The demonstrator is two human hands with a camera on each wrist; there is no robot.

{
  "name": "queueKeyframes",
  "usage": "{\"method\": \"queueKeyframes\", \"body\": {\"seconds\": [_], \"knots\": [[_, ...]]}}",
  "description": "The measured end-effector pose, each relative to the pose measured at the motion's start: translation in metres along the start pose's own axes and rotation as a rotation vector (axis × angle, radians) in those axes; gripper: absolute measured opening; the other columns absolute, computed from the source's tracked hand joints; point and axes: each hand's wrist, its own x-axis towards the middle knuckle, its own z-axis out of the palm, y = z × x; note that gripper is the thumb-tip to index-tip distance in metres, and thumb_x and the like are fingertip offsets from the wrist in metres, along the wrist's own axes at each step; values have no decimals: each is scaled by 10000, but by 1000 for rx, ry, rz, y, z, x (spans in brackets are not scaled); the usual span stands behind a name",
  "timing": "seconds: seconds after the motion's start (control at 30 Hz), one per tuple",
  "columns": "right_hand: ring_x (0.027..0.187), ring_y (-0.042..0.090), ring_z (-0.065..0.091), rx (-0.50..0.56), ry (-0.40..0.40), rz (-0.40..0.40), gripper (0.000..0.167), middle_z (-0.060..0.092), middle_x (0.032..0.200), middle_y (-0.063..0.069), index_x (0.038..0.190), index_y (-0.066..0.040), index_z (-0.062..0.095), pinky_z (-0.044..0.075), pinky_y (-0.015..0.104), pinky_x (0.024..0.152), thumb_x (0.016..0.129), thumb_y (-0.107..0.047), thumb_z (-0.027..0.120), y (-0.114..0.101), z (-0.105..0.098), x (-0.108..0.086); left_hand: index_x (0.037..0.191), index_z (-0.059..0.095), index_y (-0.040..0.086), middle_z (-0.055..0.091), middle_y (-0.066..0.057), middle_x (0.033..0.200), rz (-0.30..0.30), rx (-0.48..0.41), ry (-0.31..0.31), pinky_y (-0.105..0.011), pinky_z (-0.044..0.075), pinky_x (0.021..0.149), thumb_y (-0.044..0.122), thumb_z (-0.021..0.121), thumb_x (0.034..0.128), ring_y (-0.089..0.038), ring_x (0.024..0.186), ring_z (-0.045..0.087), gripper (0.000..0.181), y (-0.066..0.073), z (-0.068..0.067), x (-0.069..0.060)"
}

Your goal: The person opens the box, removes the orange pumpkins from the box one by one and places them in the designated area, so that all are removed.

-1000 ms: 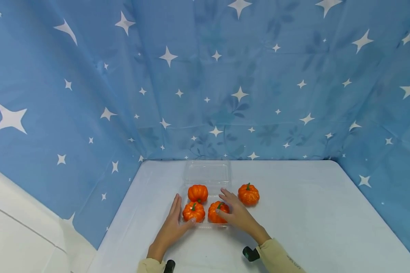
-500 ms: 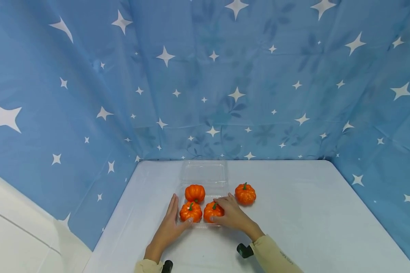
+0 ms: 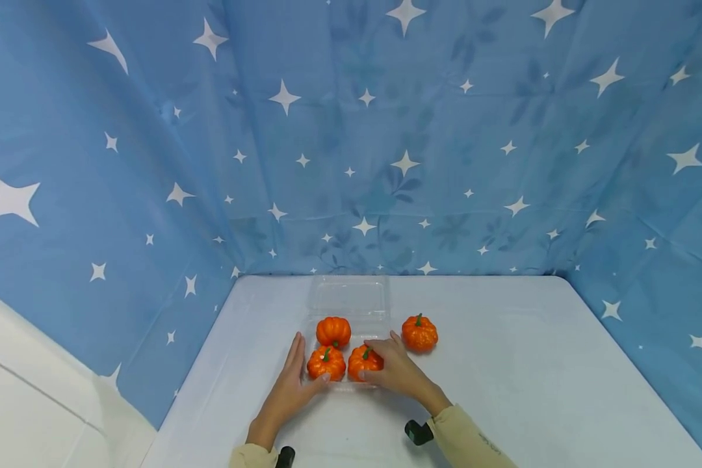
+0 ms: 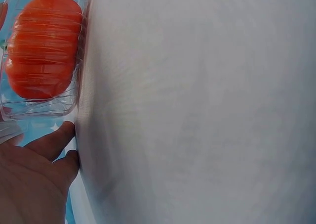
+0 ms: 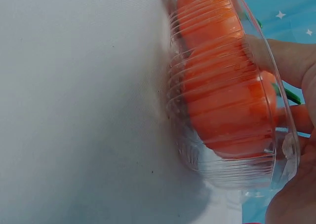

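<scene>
Beige-sleeved left hand (image 3: 290, 388): fingers straight beside the left wall of the clear plastic box (image 3: 358, 340), thumb at its near edge, gripping nothing; I'd keep it light, just steadying. Box is on the worktop (image 3: 503, 377), lid (image 3: 349, 296) open on the far side, far-left pumpkin (image 3: 333, 329) and near-left pumpkin (image 3: 325, 365) inside. Right hand (image 3: 399, 368) curled round the near-right pumpkin (image 3: 358, 359), also inside; best seated by its sides, off stem and thin wall. Fourth pumpkin (image 3: 419, 335) outside, right. Versus a second ago: right fingers closed in from a spread; rest looks unmoved.
</scene>
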Motion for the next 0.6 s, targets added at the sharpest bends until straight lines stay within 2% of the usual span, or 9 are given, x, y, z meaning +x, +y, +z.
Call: {"method": "queueKeyframes", "body": {"seconds": [0.27, 0.37, 0.5, 0.6], "knots": [[1392, 391, 561, 11, 20, 23, 656, 681, 1405, 174, 1415, 39, 650, 108, 682, 1263, 931, -355, 851, 0, -1, 0, 1716, 112, 33, 21, -74, 1802, -2, -10, -4, -595, 213, 1258, 613, 756, 938, -365, 1627, 132, 1165, -1, 0, 0], [1428, 434, 510, 33, 32, 45, 659, 669, 1423, 172, 1420, 38, 647, 142, 689, 1256, 933, -357, 850, -2, -3, 0, 1716, 117, 32, 26, -79, 1802, 1, -13, 0, -597, 216, 1256, 615, 756, 937, -367, 1627, 133, 1164, -1, 0, 0], [1470, 514, 414, 81, 45, 95, 667, 643, 1455, 166, 1444, 20, 638, 258, 704, 1216, 933, -352, 850, -6, -9, -1, 1715, 123, 31, 28, -80, 1802, 4, -7, 7, -595, 220, 1252, 621, 749, 939, -368, 1626, 137, 1159, -1, 0, 0], [1443, 498, 457, 98, 55, 107, 656, 634, 1460, 168, 1453, 13, 633, 354, 681, 1179, 937, -333, 844, -8, -13, -1, 1715, 122, 30, 26, -82, 1802, 5, 1, 8, -594, 221, 1252, 625, 742, 942, -369, 1626, 138, 1157, -2, 1, 0]]}}
